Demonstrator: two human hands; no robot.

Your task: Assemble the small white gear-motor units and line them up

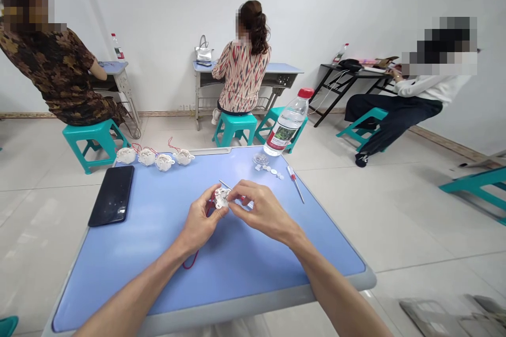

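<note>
Between my hands, above the middle of the blue table, is a small round white plastic part with a red cord trailing below it. My left hand grips its left side between thumb and fingers. The thumb and fingers of my right hand are pinched at the part's right edge; whether they hold some tiny piece there I cannot make out. A screwdriver lies on the table behind my right hand, partly hidden by it. Several similar white parts with red cords sit along the far left edge.
A black phone lies at the left of the table. At the far right stand a water bottle, a small clear dish, several little white discs and another screwdriver. People sit on green stools beyond.
</note>
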